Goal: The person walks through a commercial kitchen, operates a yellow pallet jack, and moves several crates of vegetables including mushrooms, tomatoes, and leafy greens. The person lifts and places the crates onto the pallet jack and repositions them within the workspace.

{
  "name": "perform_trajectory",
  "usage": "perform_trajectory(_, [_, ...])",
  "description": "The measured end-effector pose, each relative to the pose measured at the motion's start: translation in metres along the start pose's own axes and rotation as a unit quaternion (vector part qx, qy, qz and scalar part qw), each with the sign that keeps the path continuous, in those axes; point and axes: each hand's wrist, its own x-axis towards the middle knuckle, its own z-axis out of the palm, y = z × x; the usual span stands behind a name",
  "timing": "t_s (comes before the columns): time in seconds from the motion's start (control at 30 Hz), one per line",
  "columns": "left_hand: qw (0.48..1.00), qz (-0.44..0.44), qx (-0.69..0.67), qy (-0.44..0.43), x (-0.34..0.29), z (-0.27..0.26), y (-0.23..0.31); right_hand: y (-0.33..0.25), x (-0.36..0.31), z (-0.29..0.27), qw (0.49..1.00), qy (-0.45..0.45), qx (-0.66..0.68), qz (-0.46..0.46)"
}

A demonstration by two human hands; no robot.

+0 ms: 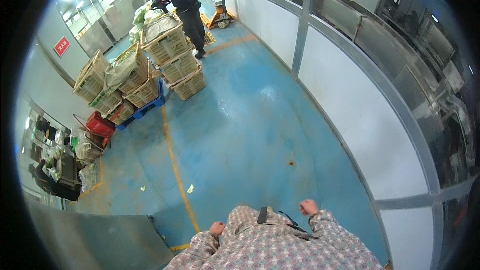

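Note:
Both my arms hang beside my body in patterned sleeves. My left hand (pixel 217 228) is low by my left side, its fingers curled in, with nothing seen in it. A little out from my body on the right, my right hand (pixel 309 207) is closed in a loose fist that shows no object. Neither hand touches anything around it. Below both of them lies the blue floor (pixel 240 135). A dark strap (pixel 262 215) shows on the front of my patterned garment (pixel 280 245).
Stacked cream plastic crates (pixel 165 45) with greens stand ahead on the left, some on a blue pallet (pixel 145 107). A person in dark clothes (pixel 180 0) stands beside them. Farther off is a pallet jack (pixel 222 12). A white-panelled glass wall (pixel 365 110) runs along the right; a grey surface (pixel 110 237) lies near left.

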Motion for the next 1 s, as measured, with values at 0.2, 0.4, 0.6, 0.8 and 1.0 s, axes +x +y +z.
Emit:
perform_trajectory(0.2, [1.000, 0.002, 0.022, -0.019, 0.033, 0.021, 0.031, -0.103, 0.021, -0.029, 0.993, 0.010, 0.075, -0.088])
perform_trajectory(0.4, [0.999, -0.027, 0.030, 0.013, 0.106, 0.037, 0.086, -0.038, 0.023, -0.069, 0.997, 0.045, -0.059, 0.036])
perform_trajectory(0.6, [0.997, 0.025, -0.028, -0.060, 0.181, -0.074, 0.153, 0.021, 0.031, -0.077, 0.973, -0.069, -0.204, 0.083])
perform_trajectory(0.8, [0.992, 0.060, -0.091, 0.063, 0.182, -0.134, 0.189, 0.032, 0.075, -0.056, 0.972, -0.099, -0.202, 0.073])
perform_trajectory(1.0, [0.993, -0.052, -0.101, 0.009, 0.151, -0.140, 0.164, -0.043, 0.168, -0.049, 0.771, -0.133, -0.486, -0.389])
